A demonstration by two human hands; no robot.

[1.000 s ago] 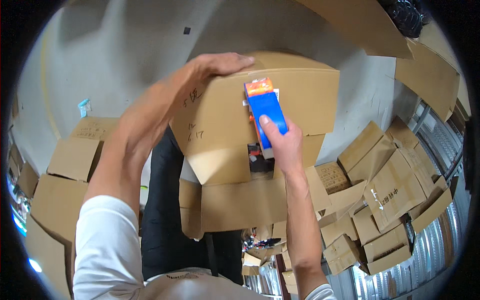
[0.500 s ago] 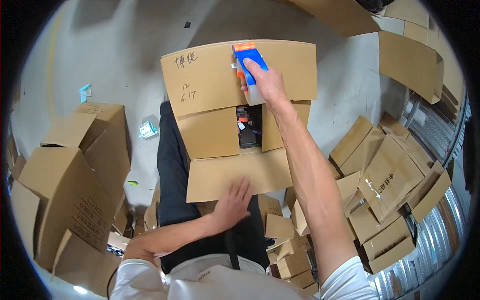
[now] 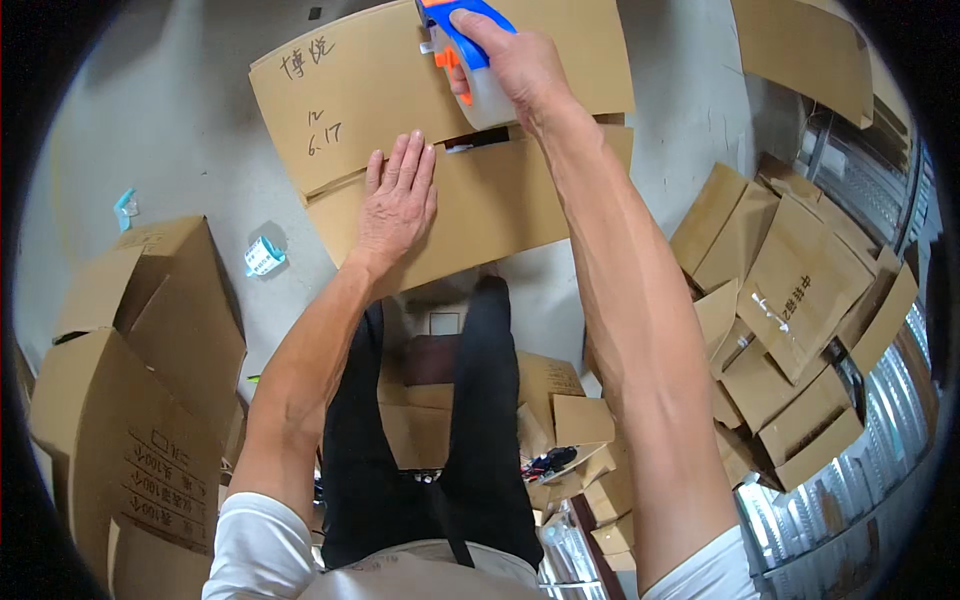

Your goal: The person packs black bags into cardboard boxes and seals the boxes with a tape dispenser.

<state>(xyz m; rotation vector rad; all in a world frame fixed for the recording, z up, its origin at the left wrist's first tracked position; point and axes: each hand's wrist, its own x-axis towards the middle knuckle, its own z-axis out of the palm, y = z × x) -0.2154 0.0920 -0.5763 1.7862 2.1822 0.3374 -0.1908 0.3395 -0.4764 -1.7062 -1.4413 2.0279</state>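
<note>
A brown cardboard box (image 3: 360,90) with handwriting on one flap stands in front of me, its two top flaps folded together. My left hand (image 3: 397,200) lies flat, fingers spread, on the near flap beside the seam. My right hand (image 3: 510,60) grips a blue and orange tape dispenser (image 3: 462,48) with a roll of clear tape, set on the far flap just past the seam. A narrow dark gap shows between the flaps under the dispenser.
Flattened and folded cardboard boxes (image 3: 790,290) lie piled at the right by a corrugated metal wall (image 3: 860,440). Taller printed boxes (image 3: 140,420) stand at the left. A small tape roll (image 3: 262,256) and a blue scrap (image 3: 125,207) lie on the grey floor.
My left hand has moved from low near my body up onto the near flap, pressing it down. The near flap has been folded shut and the dispenser has shifted toward the far flap.
</note>
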